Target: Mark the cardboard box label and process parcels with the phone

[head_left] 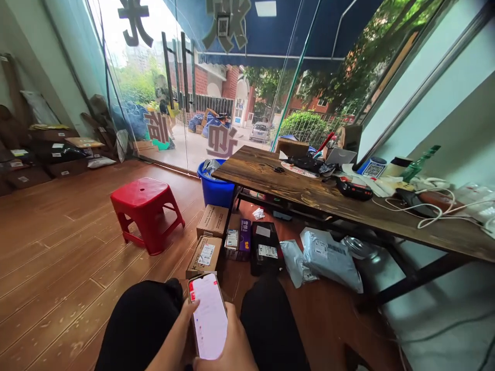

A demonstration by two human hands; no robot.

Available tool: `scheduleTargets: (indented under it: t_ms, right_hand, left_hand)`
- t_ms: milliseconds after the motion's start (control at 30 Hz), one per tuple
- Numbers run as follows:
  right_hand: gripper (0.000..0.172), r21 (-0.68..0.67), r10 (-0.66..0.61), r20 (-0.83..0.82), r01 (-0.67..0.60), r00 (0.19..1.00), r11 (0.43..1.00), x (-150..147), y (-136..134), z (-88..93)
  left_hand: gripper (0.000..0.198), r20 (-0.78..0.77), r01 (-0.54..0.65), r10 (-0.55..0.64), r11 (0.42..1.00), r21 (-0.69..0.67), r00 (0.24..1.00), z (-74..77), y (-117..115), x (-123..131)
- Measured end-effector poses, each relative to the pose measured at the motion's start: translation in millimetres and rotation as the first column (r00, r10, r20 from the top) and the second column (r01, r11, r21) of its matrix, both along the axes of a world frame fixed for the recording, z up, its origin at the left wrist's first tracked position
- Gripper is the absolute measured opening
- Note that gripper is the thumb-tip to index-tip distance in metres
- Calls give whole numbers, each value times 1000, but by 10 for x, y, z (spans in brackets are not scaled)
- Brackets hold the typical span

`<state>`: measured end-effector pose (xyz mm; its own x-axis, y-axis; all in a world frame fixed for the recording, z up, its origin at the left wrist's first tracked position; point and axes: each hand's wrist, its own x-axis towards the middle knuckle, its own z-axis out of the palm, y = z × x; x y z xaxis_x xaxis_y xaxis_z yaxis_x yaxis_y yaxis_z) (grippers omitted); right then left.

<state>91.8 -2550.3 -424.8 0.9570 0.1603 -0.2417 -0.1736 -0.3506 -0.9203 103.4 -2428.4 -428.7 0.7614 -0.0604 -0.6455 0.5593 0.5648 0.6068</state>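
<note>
A smartphone [211,319] with a bright, mostly white screen is held upright between my knees, low in the view. My left hand [181,324] grips its left side, the thumb lying over the screen's edge near the upper left. Around the lower right side and bottom corner wraps my right hand [232,340]. Small red marks show at the top of the screen; its text is too small to read. The fingers behind the phone are hidden.
A red plastic stool [145,201] stands ahead on the left. To the right is a long wooden table [251,170] with cables and clutter. Below it lie cardboard boxes [204,255] and grey parcels [328,257]. A blue bin [216,190] stands at the table's end, before glass doors.
</note>
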Motion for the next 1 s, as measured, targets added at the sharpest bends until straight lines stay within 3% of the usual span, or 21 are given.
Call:
scheduleTargets:
  t_ms: [133,267,333,400,533,600,733,867,1000]
  right_hand:
    - [63,21,-190,-88,192,978,981,-130,-66,-274]
    - [82,63,-216,-133,226,967,972,-180,-165,-386]
    - [91,180,-154,-156,181,976,967,-151,-177,-350]
    - [94,343,-96,-167,149,981,927,-105,-164,-289]
    - [89,621,-3,-329,218,944,753,-40,-159,-196]
    - [81,647,43,-476,316,878,694,-34,-191,-172]
    - [81,586,-7,-635,487,772,648,-53,-238,-130]
    - [90,598,-22,-657,540,753,592,-85,-213,-80]
    - [87,598,-27,-651,535,758,597,-99,-198,-42]
  left_hand:
    - [55,105,4,4,998,-69,994,-356,-66,-147]
    - [61,130,113,-84,967,-228,988,-453,-110,-267]
    - [63,160,158,-118,950,-270,980,-426,-110,-276]
    - [64,189,194,-143,937,-291,972,-375,-91,-259]
    - [73,187,227,-172,917,-329,967,-239,-14,-226]
    - [82,171,272,-224,895,-353,959,-161,34,-233]
    - [94,172,400,-362,840,-367,916,-28,98,-265]
    - [98,301,420,-321,830,-368,898,27,88,-269]
    - [104,318,423,-312,818,-389,895,26,78,-263]
